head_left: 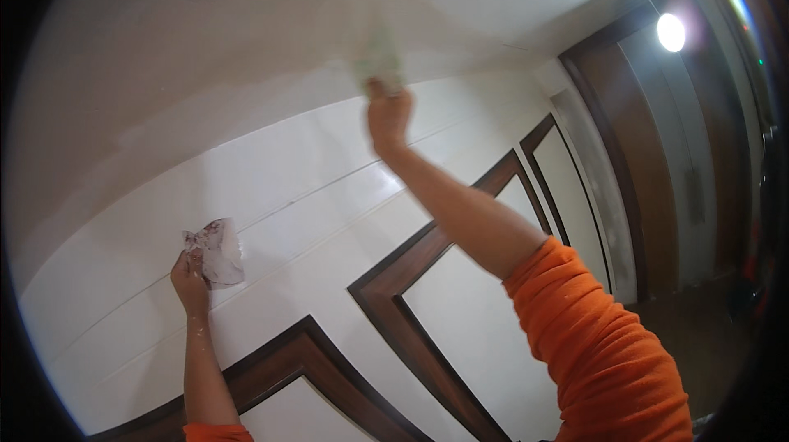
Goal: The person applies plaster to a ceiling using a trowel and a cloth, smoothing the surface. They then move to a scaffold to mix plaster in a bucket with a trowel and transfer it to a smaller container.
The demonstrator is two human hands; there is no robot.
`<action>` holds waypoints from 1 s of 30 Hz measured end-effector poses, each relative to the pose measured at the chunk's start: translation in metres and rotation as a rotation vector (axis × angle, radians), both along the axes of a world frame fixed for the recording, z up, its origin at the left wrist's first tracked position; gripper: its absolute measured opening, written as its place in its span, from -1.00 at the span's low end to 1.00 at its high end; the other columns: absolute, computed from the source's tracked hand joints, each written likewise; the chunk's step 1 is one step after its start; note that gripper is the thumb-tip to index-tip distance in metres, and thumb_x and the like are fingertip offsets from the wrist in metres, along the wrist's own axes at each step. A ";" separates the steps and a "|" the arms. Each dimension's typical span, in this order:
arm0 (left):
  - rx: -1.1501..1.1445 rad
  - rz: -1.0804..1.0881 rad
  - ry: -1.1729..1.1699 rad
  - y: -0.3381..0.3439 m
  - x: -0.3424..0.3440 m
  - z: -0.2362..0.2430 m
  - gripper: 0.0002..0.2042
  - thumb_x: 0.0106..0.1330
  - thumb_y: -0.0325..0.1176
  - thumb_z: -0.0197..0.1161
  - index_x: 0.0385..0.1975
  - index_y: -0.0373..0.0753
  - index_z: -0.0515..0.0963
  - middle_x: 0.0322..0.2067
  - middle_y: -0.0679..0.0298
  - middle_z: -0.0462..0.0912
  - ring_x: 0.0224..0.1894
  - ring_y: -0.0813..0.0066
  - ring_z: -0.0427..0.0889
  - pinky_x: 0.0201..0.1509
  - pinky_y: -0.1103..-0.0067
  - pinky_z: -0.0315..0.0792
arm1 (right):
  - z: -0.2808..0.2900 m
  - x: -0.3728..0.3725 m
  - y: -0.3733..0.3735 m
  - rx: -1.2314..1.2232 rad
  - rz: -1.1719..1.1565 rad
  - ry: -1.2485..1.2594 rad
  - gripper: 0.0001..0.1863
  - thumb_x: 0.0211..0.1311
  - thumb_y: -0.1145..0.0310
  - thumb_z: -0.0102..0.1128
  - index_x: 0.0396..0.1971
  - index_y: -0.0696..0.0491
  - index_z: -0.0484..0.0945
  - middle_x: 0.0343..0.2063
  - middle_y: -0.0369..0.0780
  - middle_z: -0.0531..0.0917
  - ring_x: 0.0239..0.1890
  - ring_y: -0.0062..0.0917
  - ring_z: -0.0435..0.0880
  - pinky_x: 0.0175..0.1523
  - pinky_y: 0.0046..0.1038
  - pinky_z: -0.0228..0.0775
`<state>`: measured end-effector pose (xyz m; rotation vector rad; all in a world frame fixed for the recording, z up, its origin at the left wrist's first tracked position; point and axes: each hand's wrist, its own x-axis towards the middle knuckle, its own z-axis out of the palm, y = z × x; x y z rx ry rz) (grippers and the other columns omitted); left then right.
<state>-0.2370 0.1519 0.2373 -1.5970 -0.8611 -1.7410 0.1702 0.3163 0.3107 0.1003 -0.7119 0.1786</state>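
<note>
My right hand (389, 120) is raised to where the white wall meets the ceiling. Its fingers are closed on a pale green, flat-looking thing (378, 51), too smeared by motion to name, held up against or close to the ceiling (246, 39). Lower on the left, my left hand (190, 273) grips a crumpled, whitish see-through plastic sheet or bag (223, 253) with dark reddish marks. That hand is in front of the wall (288, 171); whether it touches the wall I cannot tell. Small white specks dot my left forearm.
Dark brown wooden frames (386, 277) surround white panels on the lower wall. At the right stands a tall brown and grey door or cabinet (649, 129). A lit bulb (671, 32) hangs near it. Uneven darker patches mark the ceiling.
</note>
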 end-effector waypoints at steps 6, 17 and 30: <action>-0.039 0.024 0.005 0.003 -0.003 0.002 -0.70 0.50 -0.28 0.19 -0.43 -0.39 0.54 -0.64 0.48 0.32 -0.54 0.69 0.20 -0.49 0.61 0.16 | 0.046 0.085 0.011 -0.078 0.461 0.231 -0.79 0.19 0.48 0.18 -0.23 0.29 0.57 -0.38 -0.13 0.66 -0.36 -0.45 0.62 -0.32 -0.28 0.39; 0.000 0.149 0.024 0.010 -0.020 0.005 -0.67 0.48 -0.31 0.16 -0.51 -0.41 0.43 -0.70 0.26 0.25 -0.58 0.55 0.15 -0.50 0.48 0.15 | -0.028 -0.049 -0.130 -0.051 -0.640 -0.250 -0.37 0.14 0.61 0.22 0.27 -0.10 0.49 0.19 -0.17 0.54 0.21 -0.19 0.53 0.19 -0.24 0.50; 0.016 0.135 0.067 0.000 -0.003 0.001 -0.63 0.46 -0.31 0.19 -0.58 -0.36 0.30 -0.68 0.27 0.18 -0.55 0.51 0.11 -0.48 0.46 0.12 | 0.053 0.220 -0.260 0.182 -1.244 0.439 -0.51 0.09 0.61 0.17 0.08 0.00 0.62 -0.09 -0.16 0.70 -0.05 -0.18 0.65 0.10 -0.24 0.48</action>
